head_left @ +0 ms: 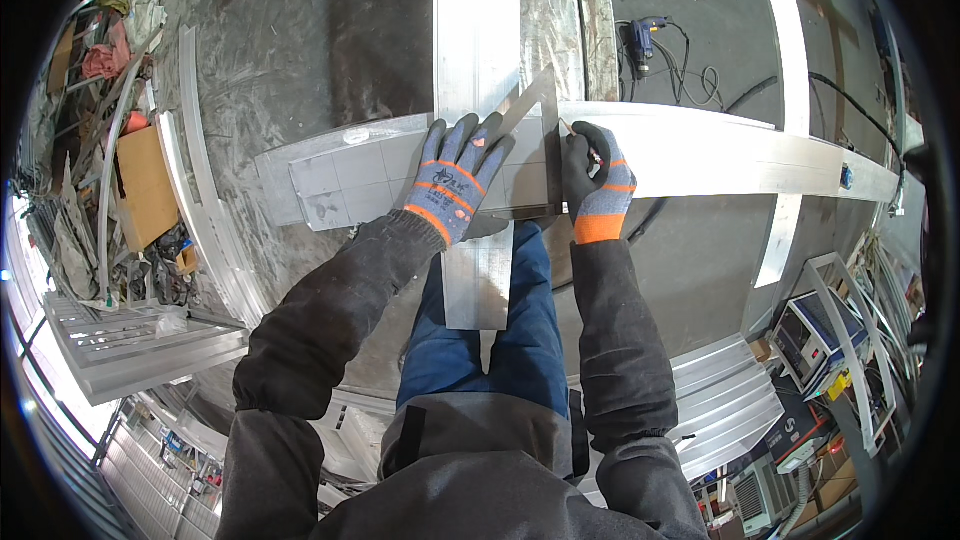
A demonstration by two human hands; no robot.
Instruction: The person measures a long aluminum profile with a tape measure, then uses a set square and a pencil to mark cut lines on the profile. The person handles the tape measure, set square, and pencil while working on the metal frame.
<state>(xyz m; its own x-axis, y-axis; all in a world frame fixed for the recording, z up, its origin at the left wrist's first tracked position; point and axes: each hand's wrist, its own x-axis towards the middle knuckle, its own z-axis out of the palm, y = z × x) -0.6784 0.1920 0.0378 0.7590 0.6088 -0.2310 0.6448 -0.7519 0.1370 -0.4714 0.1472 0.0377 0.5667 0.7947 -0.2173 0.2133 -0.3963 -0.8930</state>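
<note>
My left hand (450,180), in a grey-blue and orange glove, lies flat with fingers outstretched on a silver metal profile (355,180) marked with a grid of lines. Its thumb reaches to the near side of the profile. Just right of these fingers, a triangular set square (546,92) lies across the profile with its straight edge pointing away from me. My right hand (600,180), gloved alike, is closed around a thin pencil-like marking tool (566,125), mostly hidden by the fingers. Its tip is close to the set square's right edge.
Another wide metal profile (476,20) runs away from me, and a short end (478,290) sticks out toward my legs. A corded power drill (642,40) lies on the floor at far right. Scrap and a cardboard piece (147,185) are at left; a machine (822,330) stands right.
</note>
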